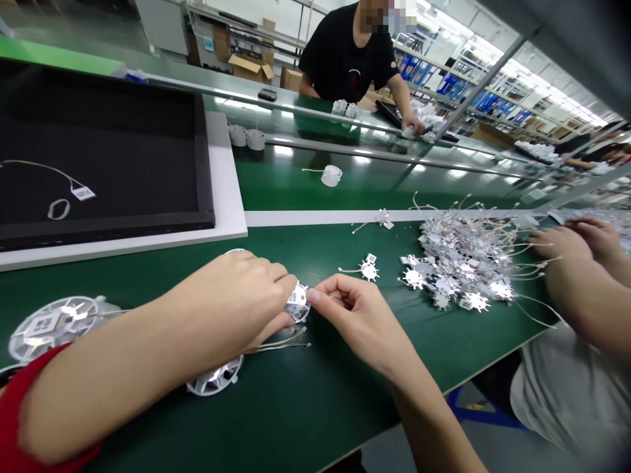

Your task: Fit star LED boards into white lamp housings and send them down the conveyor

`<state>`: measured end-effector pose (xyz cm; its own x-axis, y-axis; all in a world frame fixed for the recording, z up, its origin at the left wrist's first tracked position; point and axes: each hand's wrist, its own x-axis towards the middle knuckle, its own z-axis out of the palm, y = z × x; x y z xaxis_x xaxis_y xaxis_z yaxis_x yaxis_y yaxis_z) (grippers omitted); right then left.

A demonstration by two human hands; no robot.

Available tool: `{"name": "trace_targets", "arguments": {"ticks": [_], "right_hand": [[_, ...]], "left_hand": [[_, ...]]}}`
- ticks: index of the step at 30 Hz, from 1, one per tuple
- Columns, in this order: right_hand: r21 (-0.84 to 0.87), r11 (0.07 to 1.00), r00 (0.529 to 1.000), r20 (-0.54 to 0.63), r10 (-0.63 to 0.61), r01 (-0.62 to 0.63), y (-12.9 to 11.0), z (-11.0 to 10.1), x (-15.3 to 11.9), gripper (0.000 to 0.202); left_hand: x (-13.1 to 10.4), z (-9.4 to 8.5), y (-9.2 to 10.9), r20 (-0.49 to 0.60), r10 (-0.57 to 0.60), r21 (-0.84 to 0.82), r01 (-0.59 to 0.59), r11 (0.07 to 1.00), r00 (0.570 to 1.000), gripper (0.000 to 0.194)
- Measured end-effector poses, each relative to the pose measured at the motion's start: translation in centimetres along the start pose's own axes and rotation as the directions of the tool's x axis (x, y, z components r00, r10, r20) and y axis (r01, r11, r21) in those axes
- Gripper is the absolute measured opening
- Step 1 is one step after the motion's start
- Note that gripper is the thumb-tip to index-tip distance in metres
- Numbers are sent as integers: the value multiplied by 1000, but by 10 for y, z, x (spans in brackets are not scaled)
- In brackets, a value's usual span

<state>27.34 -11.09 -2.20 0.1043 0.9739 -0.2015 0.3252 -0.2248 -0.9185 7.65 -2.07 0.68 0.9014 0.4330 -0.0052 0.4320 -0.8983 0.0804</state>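
My left hand (251, 289) is closed around a small star-shaped metal plate with a white label (298, 297), and a round rim shows just under it. The thumb and forefinger of my right hand (352, 305) pinch together at the plate's right edge. Beneath my left wrist lies a round white-rimmed part with shiny fins (217, 378), partly hidden by my arm. Thin cables (280, 343) stick out beside it. Just beyond my right hand, a loose star-shaped plate with a cable (369, 269) rests on the green table (335, 420).
A heap of star-shaped plates with cables (458, 256) lies to the right, near a co-worker's hands (566, 242). A black tray (108, 157) stands at left. More finned round parts (54, 325) lie near my left elbow. Another person (352, 56) works across the table.
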Motion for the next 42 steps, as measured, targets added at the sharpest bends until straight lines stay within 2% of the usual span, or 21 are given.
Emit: {"name": "trace_targets", "arguments": {"ticks": [3,4,9,15,20,26,29,33,38,42], "right_hand": [[-28,999,1000,-15,20,-21,2,2,0,27],[-32,999,1000,-13,27,-28,2,2,0,27],[-35,999,1000,-10,23,-24,1,2,1,27],[-85,996,999,-32,24,-26,1,3,0,28],[-104,994,999,-38,16,-20,2,4,-3,29],[-202,979,998,-61,6,-18,2,4,-3,27],[-269,961,995,-58,-77,59,4,2,-6,26],[-402,881,952,-68,-299,248,11,-2,-12,23],[-493,804,922,-7,-387,333,21,-5,-13,23],[-674,628,840,-19,-542,390,27,-1,-12,24]], "left_hand": [[6,-2,2,197,-49,-27,55,998,979,13],[8,-3,2,222,-62,-40,73,997,973,13],[8,-3,0,199,-101,-130,128,983,975,13],[7,2,-3,254,-86,-240,149,959,963,8],[7,3,-1,273,-79,-203,138,969,959,11],[7,5,2,220,-61,-122,89,989,974,10],[7,8,4,191,-43,-105,64,992,981,17],[7,15,7,139,32,-117,-15,993,990,44],[9,17,9,194,40,-87,-24,996,980,31],[9,14,8,191,56,-96,-38,995,980,30]]}}
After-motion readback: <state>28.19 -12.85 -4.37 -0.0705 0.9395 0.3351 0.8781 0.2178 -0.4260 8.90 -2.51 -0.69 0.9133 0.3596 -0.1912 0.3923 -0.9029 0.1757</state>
